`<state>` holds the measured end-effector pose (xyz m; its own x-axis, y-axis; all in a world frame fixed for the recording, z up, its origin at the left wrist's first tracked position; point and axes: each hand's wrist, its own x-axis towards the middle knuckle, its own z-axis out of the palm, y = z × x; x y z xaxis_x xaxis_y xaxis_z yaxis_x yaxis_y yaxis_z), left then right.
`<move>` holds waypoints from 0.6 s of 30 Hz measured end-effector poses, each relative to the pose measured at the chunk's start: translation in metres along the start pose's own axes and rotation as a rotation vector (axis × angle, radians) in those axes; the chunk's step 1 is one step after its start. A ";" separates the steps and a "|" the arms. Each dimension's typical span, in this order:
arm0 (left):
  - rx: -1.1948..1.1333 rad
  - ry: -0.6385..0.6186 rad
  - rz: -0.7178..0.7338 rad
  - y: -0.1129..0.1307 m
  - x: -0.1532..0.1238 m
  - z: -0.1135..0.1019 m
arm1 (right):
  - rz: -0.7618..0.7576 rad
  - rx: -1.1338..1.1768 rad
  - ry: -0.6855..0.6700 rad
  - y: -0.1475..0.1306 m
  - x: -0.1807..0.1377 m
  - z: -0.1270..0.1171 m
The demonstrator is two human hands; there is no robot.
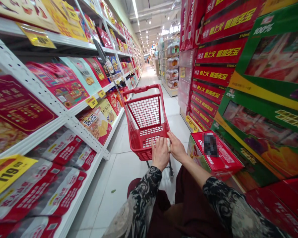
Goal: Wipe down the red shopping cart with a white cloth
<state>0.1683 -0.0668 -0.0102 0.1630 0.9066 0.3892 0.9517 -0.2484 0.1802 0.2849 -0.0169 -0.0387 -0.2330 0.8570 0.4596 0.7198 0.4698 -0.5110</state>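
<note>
A small red shopping cart (146, 122) stands in the aisle just ahead of me, its basket showing nothing inside. My left hand (160, 152) is curled over the near rim of the cart. My right hand (176, 147) is beside it, fingers closed on the same rim, with a small pale thing between the two hands that I cannot make out. Both arms wear dark patterned sleeves.
White shelves (64, 119) with red gift boxes line the left. On the right rise stacked red cartons (211, 76) and green juice cartons (270, 109); one red box (213, 153) sits low by my right arm. The white tiled aisle (151, 76) runs on ahead.
</note>
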 end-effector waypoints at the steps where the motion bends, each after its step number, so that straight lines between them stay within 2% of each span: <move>1: 0.030 -0.011 0.010 -0.001 -0.002 0.003 | -0.014 -0.039 -0.020 0.002 -0.002 0.001; 3: 0.078 -0.013 0.010 -0.016 -0.009 0.001 | -0.036 -0.122 -0.063 0.003 -0.005 -0.001; 5: 0.120 -0.006 -0.016 -0.045 -0.018 -0.009 | -0.044 -0.176 -0.099 0.003 -0.006 -0.003; 8: 0.192 0.030 -0.144 -0.091 -0.034 -0.028 | -0.034 -0.197 -0.118 0.002 -0.005 -0.002; 10: 0.234 0.067 -0.234 -0.108 -0.041 -0.035 | -0.027 -0.199 -0.107 0.000 -0.003 0.003; 13: 0.229 0.082 -0.273 -0.101 -0.037 -0.031 | -0.026 -0.208 -0.096 -0.005 -0.002 0.012; 18: 0.127 0.020 -0.094 -0.044 -0.005 0.001 | -0.023 -0.223 -0.133 -0.013 0.001 0.018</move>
<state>0.1263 -0.0605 -0.0209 0.0678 0.9167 0.3939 0.9879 -0.1168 0.1016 0.2637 -0.0183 -0.0443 -0.3238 0.8740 0.3623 0.8362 0.4435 -0.3226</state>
